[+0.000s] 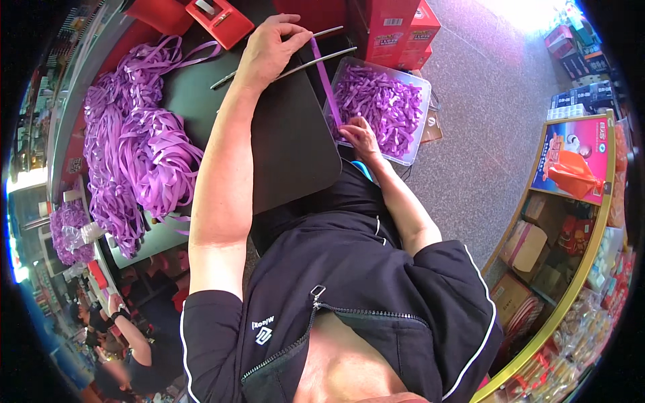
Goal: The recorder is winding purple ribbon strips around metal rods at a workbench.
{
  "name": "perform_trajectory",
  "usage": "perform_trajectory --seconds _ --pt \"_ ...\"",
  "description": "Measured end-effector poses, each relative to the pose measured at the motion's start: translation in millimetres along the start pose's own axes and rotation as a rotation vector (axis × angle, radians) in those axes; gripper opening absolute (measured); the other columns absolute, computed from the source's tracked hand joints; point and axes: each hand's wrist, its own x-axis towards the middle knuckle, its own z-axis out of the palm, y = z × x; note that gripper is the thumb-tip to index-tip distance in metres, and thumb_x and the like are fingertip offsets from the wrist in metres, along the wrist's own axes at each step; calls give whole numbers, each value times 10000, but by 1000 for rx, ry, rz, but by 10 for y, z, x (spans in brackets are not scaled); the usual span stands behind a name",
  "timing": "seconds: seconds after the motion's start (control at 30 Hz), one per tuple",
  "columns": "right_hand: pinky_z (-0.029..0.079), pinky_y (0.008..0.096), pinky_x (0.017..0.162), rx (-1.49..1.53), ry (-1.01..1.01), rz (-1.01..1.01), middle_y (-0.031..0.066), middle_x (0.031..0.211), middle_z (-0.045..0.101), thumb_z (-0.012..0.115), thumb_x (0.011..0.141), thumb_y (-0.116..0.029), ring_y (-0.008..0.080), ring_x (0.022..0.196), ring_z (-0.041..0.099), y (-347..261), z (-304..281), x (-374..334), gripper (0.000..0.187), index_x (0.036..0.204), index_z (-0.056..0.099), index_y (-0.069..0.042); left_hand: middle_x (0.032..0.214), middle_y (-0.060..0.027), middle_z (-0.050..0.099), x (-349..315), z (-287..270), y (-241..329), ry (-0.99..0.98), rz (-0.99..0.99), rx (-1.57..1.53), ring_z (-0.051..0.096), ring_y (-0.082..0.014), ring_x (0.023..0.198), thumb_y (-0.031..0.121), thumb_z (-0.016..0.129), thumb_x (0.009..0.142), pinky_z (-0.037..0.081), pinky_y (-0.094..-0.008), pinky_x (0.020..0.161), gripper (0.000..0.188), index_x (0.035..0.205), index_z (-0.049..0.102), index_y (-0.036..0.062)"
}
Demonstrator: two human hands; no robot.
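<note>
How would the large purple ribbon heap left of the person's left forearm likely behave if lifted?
The purple ribbon heap is probably floppy: its strips bend and fold freely. Overlapping loops suggest lifting one might drag others along. Thin, flat strips make it likely light for its bulk.

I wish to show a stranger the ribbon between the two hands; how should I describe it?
Find the black tabletop, then its right-hand edge. There, a purple strip runs from the left hand down to the right hand. It is one straight length, unlike the tangled heap on the left and the short pieces in the clear tub.
</note>
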Motion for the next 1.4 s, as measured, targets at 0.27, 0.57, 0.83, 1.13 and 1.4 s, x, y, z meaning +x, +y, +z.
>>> perform_trajectory --seconds 0.27,0.57,0.83,1.13,1.4 --pt "455 374 815 18 -122 -101 103 976 549 762 721 -160 273 962 540 -375 -541 -567 214 899 689 -67 1312 -120 523 22 3 -58 1 47 110 521 -259 1176 282 626 861 381 -338 989 265 973 708 57" --pt "449 343 777 -108 -45 -242 58 983 585 793 628 -51 220 926 542 -1907 -1541 -903 245 847 713 -125 1290 -140 536 26 26 -68 23 76 135 545 -277 1141 306 618 855 421 -337 938 290 965 710 55" --pt "449 349 739 -158 -71 -442 64 926 676 826 611 -91 230 792 590 -2268 -1620 -794 237 778 658 -100 1259 -167 561 62 14 -332 59 190 151 528 -273 1167 312 624 850 383 -333 977 300 983 709 57" --pt "441 331 767 -106 -132 -153 53 884 666 740 709 -44 213 814 574 -2001 -1418 -930 252 952 683 -71 1176 -196 585 -22 1 11 39 79 -6 588 -311 1057 269 634 817 455 -352 887 246 897 719 52" --pt "437 296 862 92 -101 199 27 929 680 714 769 -74 150 895 574 -1888 -1352 -988 321 1086 674 -93 1174 -194 584 -37 -16 -31 35 126 46 594 -307 1035 276 630 827 456 -353 876 269 908 712 33"
